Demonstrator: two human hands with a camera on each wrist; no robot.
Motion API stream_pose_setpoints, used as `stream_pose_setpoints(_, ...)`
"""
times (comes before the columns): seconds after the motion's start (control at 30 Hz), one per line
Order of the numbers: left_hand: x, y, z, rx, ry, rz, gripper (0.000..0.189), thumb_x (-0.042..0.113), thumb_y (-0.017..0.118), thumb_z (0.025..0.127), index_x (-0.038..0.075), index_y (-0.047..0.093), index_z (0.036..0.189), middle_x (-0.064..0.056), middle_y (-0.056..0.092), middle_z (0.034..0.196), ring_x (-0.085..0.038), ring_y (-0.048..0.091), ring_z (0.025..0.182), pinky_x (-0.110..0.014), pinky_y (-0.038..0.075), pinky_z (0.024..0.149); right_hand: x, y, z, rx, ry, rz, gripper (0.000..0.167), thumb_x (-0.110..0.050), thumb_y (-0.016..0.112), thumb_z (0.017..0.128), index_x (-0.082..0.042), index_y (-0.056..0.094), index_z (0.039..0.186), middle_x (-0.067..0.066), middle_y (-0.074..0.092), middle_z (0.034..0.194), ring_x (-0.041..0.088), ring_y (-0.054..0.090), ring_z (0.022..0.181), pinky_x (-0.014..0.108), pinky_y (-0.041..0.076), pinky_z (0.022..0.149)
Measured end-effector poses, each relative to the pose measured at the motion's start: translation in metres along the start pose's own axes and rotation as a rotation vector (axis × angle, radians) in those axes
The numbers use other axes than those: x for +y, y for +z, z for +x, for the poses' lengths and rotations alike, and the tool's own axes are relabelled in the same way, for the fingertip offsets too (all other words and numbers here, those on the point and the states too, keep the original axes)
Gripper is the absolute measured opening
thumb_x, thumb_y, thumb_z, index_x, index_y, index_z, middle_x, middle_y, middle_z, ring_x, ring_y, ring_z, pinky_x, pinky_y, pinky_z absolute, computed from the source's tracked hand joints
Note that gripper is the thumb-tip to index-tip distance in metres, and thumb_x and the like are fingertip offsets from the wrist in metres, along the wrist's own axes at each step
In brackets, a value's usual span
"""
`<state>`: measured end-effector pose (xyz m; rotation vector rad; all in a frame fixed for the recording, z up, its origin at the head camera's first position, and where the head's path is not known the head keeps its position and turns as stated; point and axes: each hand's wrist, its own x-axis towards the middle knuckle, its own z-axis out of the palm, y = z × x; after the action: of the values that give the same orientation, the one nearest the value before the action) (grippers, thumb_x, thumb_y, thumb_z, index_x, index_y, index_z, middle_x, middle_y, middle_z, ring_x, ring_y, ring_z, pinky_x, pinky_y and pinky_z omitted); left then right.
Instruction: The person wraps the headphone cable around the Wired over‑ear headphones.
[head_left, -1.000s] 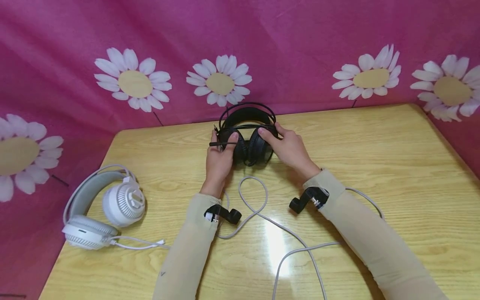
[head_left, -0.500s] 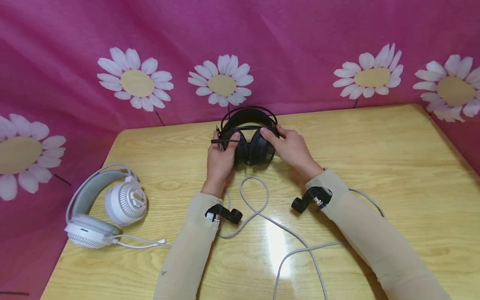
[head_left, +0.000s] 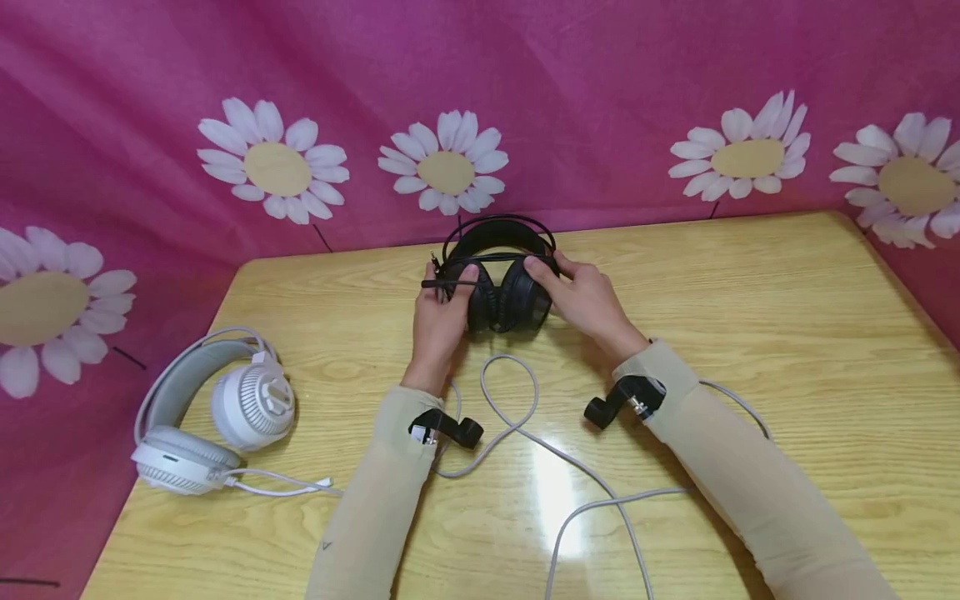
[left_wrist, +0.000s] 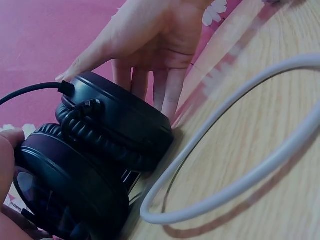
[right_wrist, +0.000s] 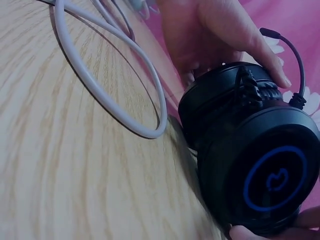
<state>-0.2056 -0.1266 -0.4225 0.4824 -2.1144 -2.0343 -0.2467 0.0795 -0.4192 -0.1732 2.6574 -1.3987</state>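
Observation:
A black headset (head_left: 517, 300) stands near the table's far edge, its headband toward the backdrop and both ear cups toward me. My left hand (head_left: 438, 325) grips the left ear cup, thumb on its inner side. The other cup is held by my right hand (head_left: 588, 300), thumb laid over its top. A thin microphone boom (head_left: 438, 284) sticks out to the left across my left hand. In the right wrist view the ear cup (right_wrist: 270, 175) bears a blue ring with a small mark. The left wrist view shows a ribbed black cord (left_wrist: 95, 130) between the cups.
White headphones (head_left: 251, 404) lie at the left of the table (head_left: 787, 333), their cable running under my left forearm. A grey cable (head_left: 566, 457) loops over the table in front of the black headset. A pink cloth with daisies (head_left: 585, 108) hangs behind the table.
The black headset's headband has tipped slightly lower, and the view has shifted a little. Both hands have kept their hold on the ear cups.

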Motion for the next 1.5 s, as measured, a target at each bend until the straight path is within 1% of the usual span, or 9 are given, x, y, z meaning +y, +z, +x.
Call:
stream_pose_setpoints(0.13, 0.000, -0.004, 0.000, -0.002, -0.008, -0.053, 0.099, 0.041, 0.075, 0.093, 0.009, 0.016, 0.165, -0.009, 0.024, 0.172, -0.016, 0.027, 0.160, -0.029, 0.027, 0.129, -0.002, 0.000, -0.002, -0.011, 0.004, -0.033, 0.098, -0.084, 0.044, 0.090, -0.016, 0.035, 0.160, 0.023, 0.056, 0.149, 0.036, 0.054, 0.141, 0.052, 0.044, 0.117)
stream_pose_setpoints(0.3, 0.003, -0.010, 0.003, 0.017, -0.018, -0.029, 0.095, 0.040, 0.072, 0.096, 0.007, 0.016, 0.165, -0.009, 0.022, 0.173, -0.020, 0.026, 0.160, -0.031, 0.026, 0.130, -0.004, -0.002, -0.003, -0.034, -0.001, -0.083, 0.098, -0.083, 0.040, 0.092, -0.015, 0.031, 0.162, 0.022, 0.040, 0.161, 0.038, 0.042, 0.151, 0.054, 0.039, 0.121)
stream_pose_setpoints(0.53, 0.010, -0.017, 0.010, 0.060, -0.024, -0.025, 0.083, 0.040, 0.061, 0.102, 0.005, 0.018, 0.164, -0.011, 0.022, 0.173, -0.022, 0.025, 0.161, -0.029, 0.025, 0.130, -0.005, -0.008, -0.003, -0.034, -0.012, -0.106, 0.096, -0.082, 0.043, 0.092, -0.016, 0.031, 0.162, 0.027, 0.046, 0.155, 0.038, 0.045, 0.148, 0.053, 0.041, 0.119)
stream_pose_setpoints(0.67, 0.013, -0.025, 0.010, 0.083, -0.017, 0.013, 0.073, 0.043, 0.048, 0.107, 0.008, 0.020, 0.165, -0.008, 0.024, 0.173, -0.019, 0.023, 0.161, -0.029, 0.022, 0.131, -0.006, -0.011, -0.003, -0.025, -0.032, -0.104, 0.095, -0.081, 0.042, 0.094, -0.015, 0.031, 0.162, 0.033, 0.063, 0.132, 0.036, 0.049, 0.146, 0.053, 0.043, 0.117)
stream_pose_setpoints(0.8, 0.018, -0.033, 0.012, 0.135, -0.022, 0.024, 0.067, 0.045, 0.040, 0.108, 0.011, 0.026, 0.164, -0.003, 0.028, 0.172, -0.016, 0.021, 0.161, -0.030, 0.018, 0.132, -0.006, -0.016, -0.003, -0.019, -0.048, -0.102, 0.095, -0.080, 0.040, 0.095, -0.013, 0.031, 0.162, 0.030, 0.060, 0.140, 0.035, 0.047, 0.147, 0.053, 0.041, 0.119)
stream_pose_setpoints(0.9, 0.020, -0.039, 0.014, 0.166, -0.031, -0.014, 0.065, 0.042, 0.041, 0.108, 0.010, 0.029, 0.163, -0.003, 0.029, 0.172, -0.016, 0.021, 0.161, -0.029, 0.018, 0.132, -0.008, -0.021, -0.004, -0.022, -0.053, -0.088, 0.093, -0.078, 0.041, 0.095, -0.015, 0.030, 0.162, 0.019, 0.045, 0.159, 0.032, 0.047, 0.148, 0.052, 0.038, 0.122)
stream_pose_setpoints(1.13, 0.030, -0.048, 0.013, 0.181, -0.004, -0.128, 0.062, 0.036, 0.044, 0.108, 0.009, 0.031, 0.162, -0.003, 0.026, 0.172, -0.015, 0.020, 0.162, -0.028, 0.017, 0.132, -0.014, -0.028, -0.008, -0.017, -0.095, -0.053, 0.087, -0.073, 0.045, 0.097, -0.019, 0.029, 0.163, 0.016, 0.045, 0.160, 0.029, 0.057, 0.141, 0.049, 0.042, 0.120)
stream_pose_setpoints(1.3, 0.040, -0.049, 0.010, 0.170, 0.023, -0.143, 0.063, 0.037, 0.044, 0.108, 0.009, 0.028, 0.163, -0.001, 0.023, 0.174, -0.013, 0.021, 0.161, -0.026, 0.021, 0.131, -0.019, -0.031, -0.012, 0.000, -0.162, -0.063, 0.082, -0.067, 0.048, 0.100, -0.014, 0.030, 0.162, 0.012, 0.038, 0.165, 0.032, 0.056, 0.142, 0.049, 0.046, 0.117)
stream_pose_setpoints(1.5, 0.050, -0.048, 0.008, 0.175, -0.001, -0.098, 0.064, 0.039, 0.044, 0.108, 0.012, 0.027, 0.163, 0.002, 0.026, 0.173, -0.011, 0.024, 0.160, -0.023, 0.023, 0.129, -0.024, -0.036, -0.018, 0.041, -0.163, -0.058, 0.081, -0.066, 0.050, 0.100, -0.017, 0.033, 0.161, 0.016, 0.046, 0.160, 0.032, 0.058, 0.140, 0.050, 0.047, 0.115)
